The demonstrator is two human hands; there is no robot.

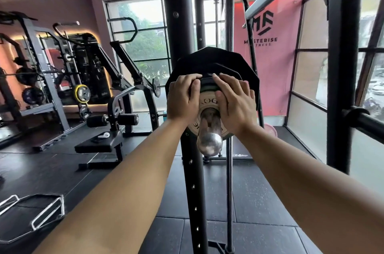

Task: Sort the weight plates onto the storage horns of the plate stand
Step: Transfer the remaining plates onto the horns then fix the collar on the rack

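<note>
Caught mid-load on the horn (209,141). Already stacked at the back, near the upright (178,25): big black plates (218,60). Threaded over the steel and not yet pushed home, by the look of it: small plate (208,104). Clamped on its upper rim from either side by left grip (182,98) and right grip (236,106), fingers curled over the top, thumbs on the face. Sat squarely between the two. Couldn't tell how many more to go.

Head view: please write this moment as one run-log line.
left hand: grips grey plate | right hand: grips same plate | plate: on chrome horn | black plate: behind it
</note>
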